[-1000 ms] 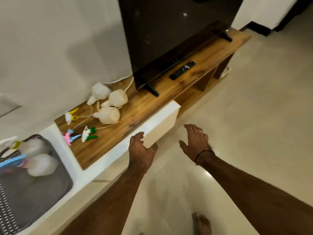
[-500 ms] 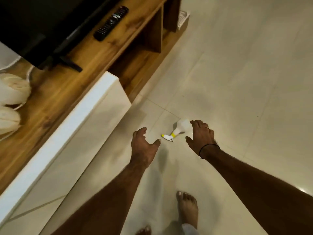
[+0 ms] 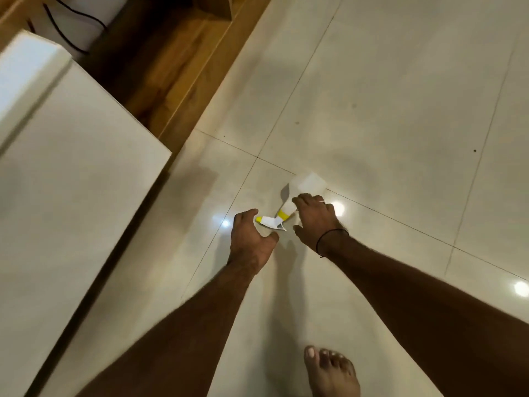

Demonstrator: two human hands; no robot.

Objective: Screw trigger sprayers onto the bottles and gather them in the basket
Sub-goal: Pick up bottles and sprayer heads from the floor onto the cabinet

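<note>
A translucent white bottle (image 3: 306, 184) with a white and yellow trigger sprayer (image 3: 272, 222) screwed on lies on its side on the tiled floor. My right hand (image 3: 315, 222) hovers over the bottle's neck with fingers spread, and partly covers it; I cannot tell whether it touches. My left hand (image 3: 252, 239) is open just left of the sprayer nozzle, thumb out. Neither hand holds anything. The basket and the other bottles are out of view.
A white block-shaped ledge (image 3: 71, 181) fills the left side. Behind it runs the wooden TV unit (image 3: 177, 81) with a low shelf and black cables. My bare foot (image 3: 329, 371) stands at the bottom. Glossy floor tiles (image 3: 400, 110) spread to the right.
The view has swung from the wooden top with its bottles and the basket down to the floor. Both hands have dropped toward the fallen bottle, the right one now over its neck.
</note>
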